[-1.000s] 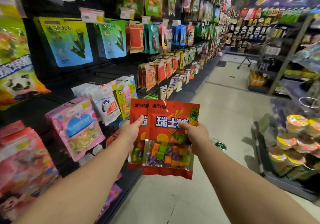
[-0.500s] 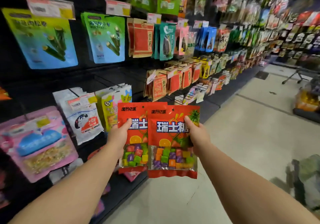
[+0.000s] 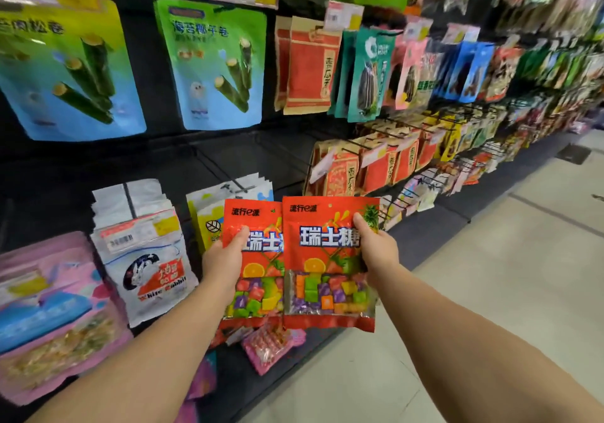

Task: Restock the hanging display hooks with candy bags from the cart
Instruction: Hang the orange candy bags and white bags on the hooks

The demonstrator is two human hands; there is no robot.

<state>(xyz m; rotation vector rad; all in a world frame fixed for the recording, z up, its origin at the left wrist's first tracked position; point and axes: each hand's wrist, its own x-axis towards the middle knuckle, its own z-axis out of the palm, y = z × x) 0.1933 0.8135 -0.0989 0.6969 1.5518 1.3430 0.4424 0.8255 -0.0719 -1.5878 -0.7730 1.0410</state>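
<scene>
Bags, one red candy bag (image 3: pixel 328 262) pinched by right hand (image 3: pixel 376 249) fingers, another (image 3: pixel 258 259) by left hand (image 3: pixel 225 259), remain unhung before the hooks.

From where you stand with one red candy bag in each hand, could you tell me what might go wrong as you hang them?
1. Each bag is held by one edge only: the left hand grips the left red candy bag, the right hand the right red candy bag. Either could slip.
2. With both hands full, threading a small hang hole onto a bare black hook may be fiddly.
</scene>
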